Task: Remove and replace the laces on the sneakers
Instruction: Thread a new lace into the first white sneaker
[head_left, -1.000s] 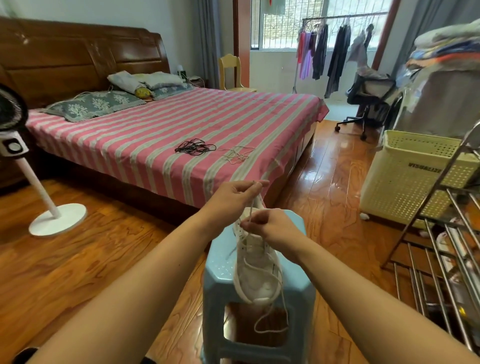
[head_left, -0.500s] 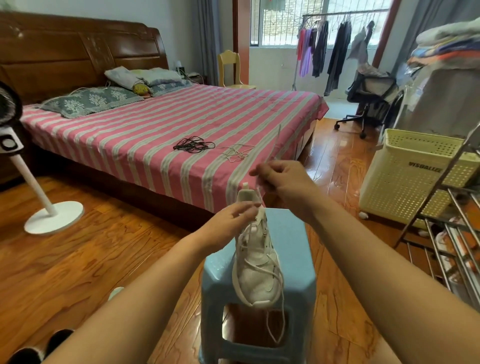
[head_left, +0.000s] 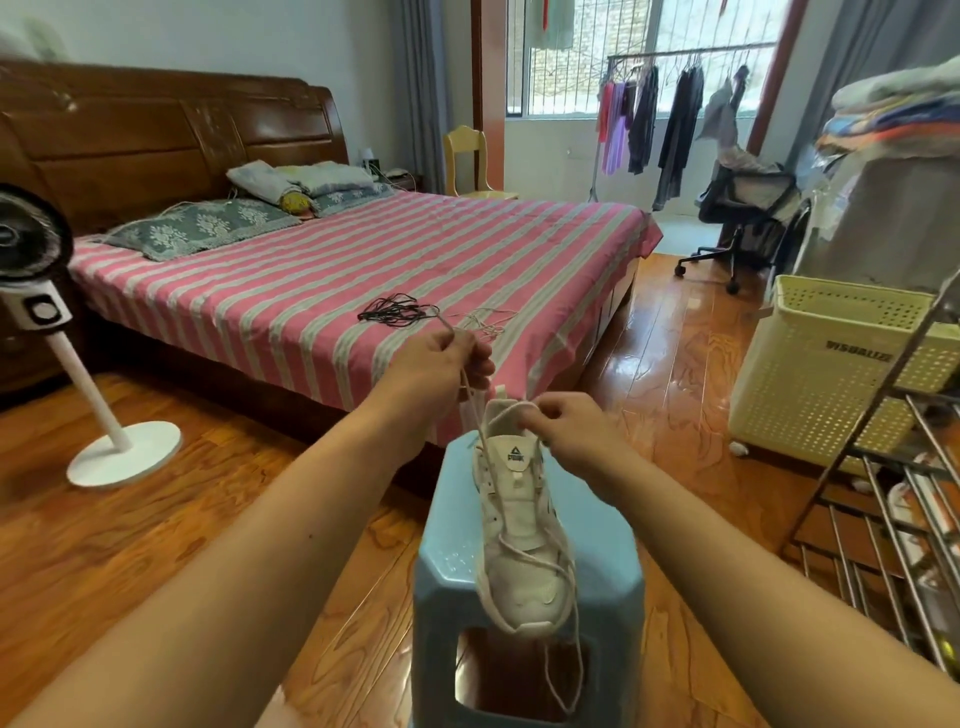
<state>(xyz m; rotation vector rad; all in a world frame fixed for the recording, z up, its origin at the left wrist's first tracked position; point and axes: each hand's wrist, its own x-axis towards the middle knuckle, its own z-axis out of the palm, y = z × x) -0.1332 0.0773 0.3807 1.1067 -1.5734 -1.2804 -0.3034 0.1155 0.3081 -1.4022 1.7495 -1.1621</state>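
Pulling white lace (head_left: 470, 400) up w/ left hand (head_left: 441, 364), fingers curled round it, above sneaker. Head view: white sneaker (head_left: 519, 525) sits toe-toward-camera on blue plastic stool (head_left: 602, 571); right hand (head_left: 566, 431) pinches sneaker collar at heel, fingers curled. Loose lace end dangles over stool front. Black laces (head_left: 395, 310) lie bunched on striped bed (head_left: 311, 291), pale laces (head_left: 485, 319) just beside.

White sneaker (head_left: 519, 525), pale blue stool (head_left: 602, 566), pink-striped bedsheet (head_left: 363, 270), seemingly black laces (head_left: 395, 312)
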